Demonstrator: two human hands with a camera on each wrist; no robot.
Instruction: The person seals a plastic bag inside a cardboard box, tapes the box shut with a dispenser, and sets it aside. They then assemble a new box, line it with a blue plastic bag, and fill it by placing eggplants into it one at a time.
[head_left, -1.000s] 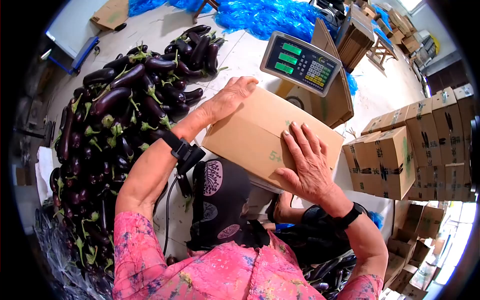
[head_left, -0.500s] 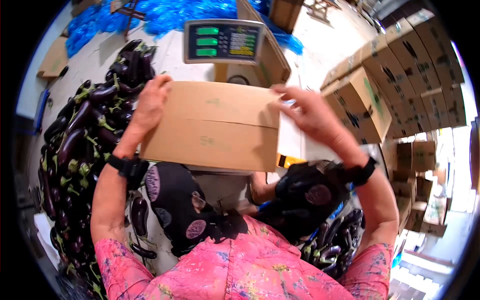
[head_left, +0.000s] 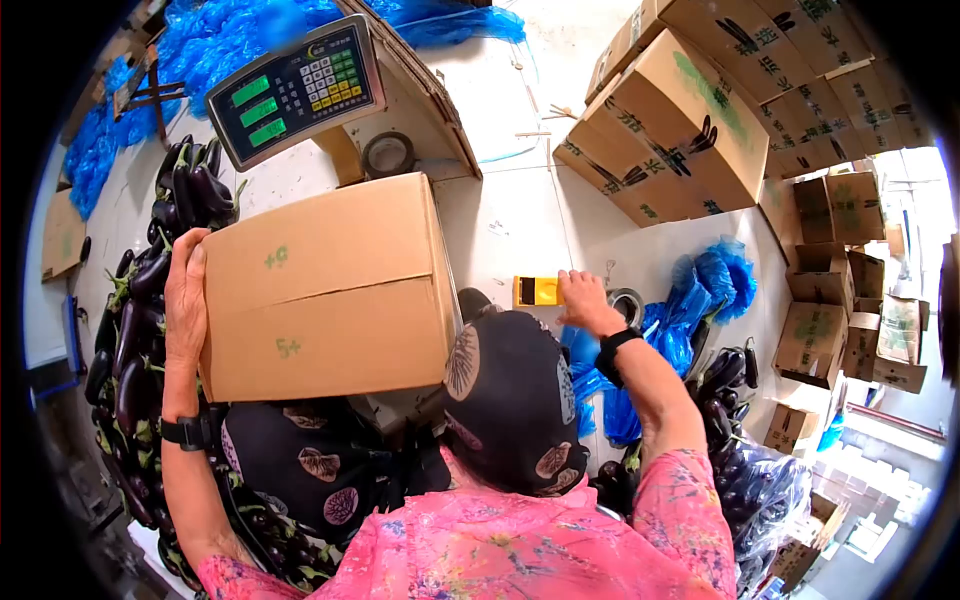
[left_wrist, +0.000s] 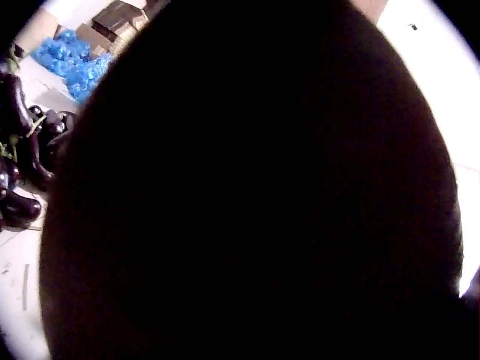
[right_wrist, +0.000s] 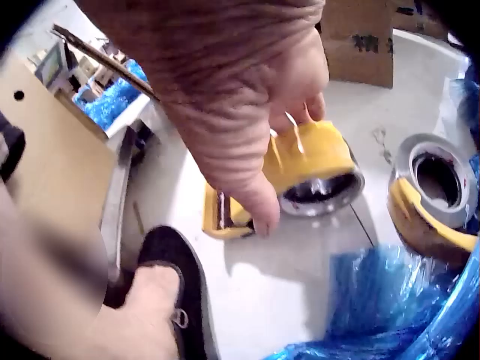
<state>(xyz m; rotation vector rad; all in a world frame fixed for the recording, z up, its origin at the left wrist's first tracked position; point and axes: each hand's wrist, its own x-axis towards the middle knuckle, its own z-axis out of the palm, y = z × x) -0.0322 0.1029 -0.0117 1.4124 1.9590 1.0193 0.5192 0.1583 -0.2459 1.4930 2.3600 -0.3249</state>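
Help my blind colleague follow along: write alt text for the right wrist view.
A person's right hand grips a yellow tape dispenser on a pale floor. A second tape dispenser and blue plastic lie to the picture's right, with a dark shoe at lower left.

the shirt is pink floral, the trousers black with round prints

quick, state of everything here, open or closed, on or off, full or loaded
Near box: closed on top, no tape visible
Scale display: on, lit green
Yellow tape dispenser: loaded, right hand around it
Stacked cartons: closed
Eggplants: loose, heaped
Blue plastic: crumpled
Left hand: against the near box's side
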